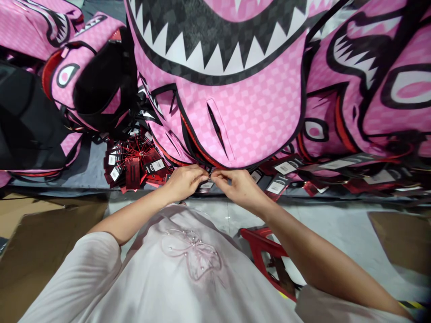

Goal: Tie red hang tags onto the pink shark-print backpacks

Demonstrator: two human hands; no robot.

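Note:
A large pink checkered backpack (266, 107) with a printed black mouth and white teeth lies in front of me on the table. At its near edge, my left hand (186, 180) and my right hand (237, 185) meet, fingertips almost touching. Both are closed in a pinch. What sits between the fingers is too small to make out. A dark hang tag with a white label (206, 185) shows just below the fingertips. Left of my hands, a bunch of red and black hang tags (133, 170) with red strings lies on the table.
More pink bags are heaped at the left, one an open pouch (70, 80), and at the right another toothed backpack (380, 85). Loose tags (278, 185) line the table's front edge. A red stool (261, 244) stands on the floor, with cardboard (50, 237) at lower left.

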